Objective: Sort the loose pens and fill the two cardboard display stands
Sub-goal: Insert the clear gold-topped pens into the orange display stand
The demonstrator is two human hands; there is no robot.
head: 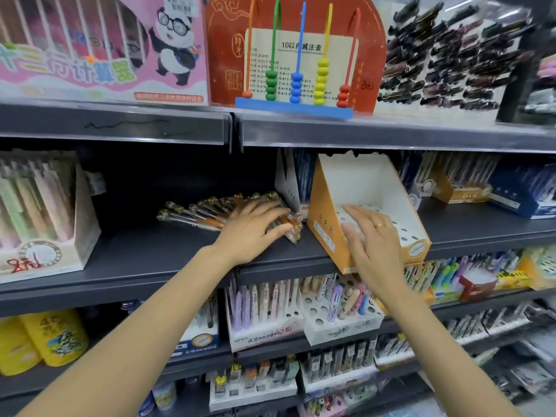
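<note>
Head view: I saw loose pens heaped flat on dark shelf, just left of orange stand. Left hand lay over heap, fingers spread, curling round pens at near end. Right hand rested on stand's holed insert, fingers straight, together. I judged pens light, slick, prone to roll: gather mid-barrel as bundle. Stand light, crushable: hold by side wall.
</note>
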